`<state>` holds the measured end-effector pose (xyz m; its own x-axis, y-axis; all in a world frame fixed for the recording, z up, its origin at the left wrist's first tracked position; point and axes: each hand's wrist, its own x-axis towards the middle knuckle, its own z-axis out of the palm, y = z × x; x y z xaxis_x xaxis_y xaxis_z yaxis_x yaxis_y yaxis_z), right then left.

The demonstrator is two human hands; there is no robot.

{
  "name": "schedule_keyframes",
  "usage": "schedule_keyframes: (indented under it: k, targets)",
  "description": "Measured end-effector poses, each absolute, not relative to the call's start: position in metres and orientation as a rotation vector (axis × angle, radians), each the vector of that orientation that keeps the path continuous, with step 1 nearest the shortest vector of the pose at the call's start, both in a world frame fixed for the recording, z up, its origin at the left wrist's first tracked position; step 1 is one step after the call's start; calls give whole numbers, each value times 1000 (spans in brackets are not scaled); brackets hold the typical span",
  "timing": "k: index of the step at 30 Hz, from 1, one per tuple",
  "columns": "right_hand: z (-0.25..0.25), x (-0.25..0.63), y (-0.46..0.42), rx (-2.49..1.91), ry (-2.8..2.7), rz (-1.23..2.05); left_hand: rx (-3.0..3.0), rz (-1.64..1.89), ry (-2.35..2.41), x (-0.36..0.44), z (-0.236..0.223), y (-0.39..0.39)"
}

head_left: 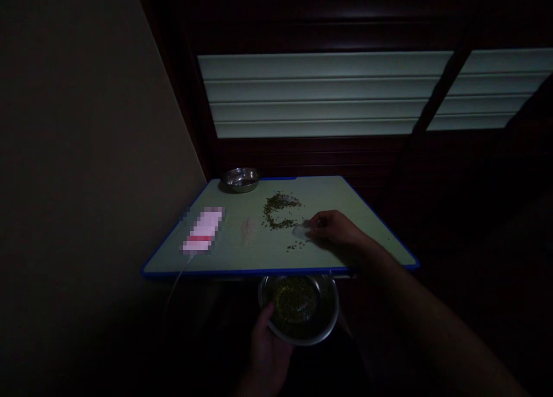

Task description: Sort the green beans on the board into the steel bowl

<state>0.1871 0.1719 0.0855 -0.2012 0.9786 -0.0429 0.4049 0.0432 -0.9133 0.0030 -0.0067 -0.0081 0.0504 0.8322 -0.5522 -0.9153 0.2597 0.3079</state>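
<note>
Right hand (334, 229) is pinching a thin clear piece (300, 231) by loose dark-green grains (273, 204) on a pale-green tabletop (354, 204); left hand (270, 348) is clasping a round silver metal bowl (327, 305) below, probably slick, so rim's best.

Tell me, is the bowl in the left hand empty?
Not empty: the bowl has small greenish grains lying inside it.

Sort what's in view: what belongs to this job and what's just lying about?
Part of the job, it seems:
loose grains on the table
clear piece in the right hand
bowl of grains in the left hand

Probably just lying about:
phone-like thing and its cable
metal bowl and pale patch, roles unclear
</note>
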Motion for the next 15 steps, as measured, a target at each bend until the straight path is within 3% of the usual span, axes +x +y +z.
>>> schedule_keyframes:
  k: [15]
  targets:
    - [83, 150, 151, -1331, -1775, 1364, -128, 1358, 713, 2, -3, -3]
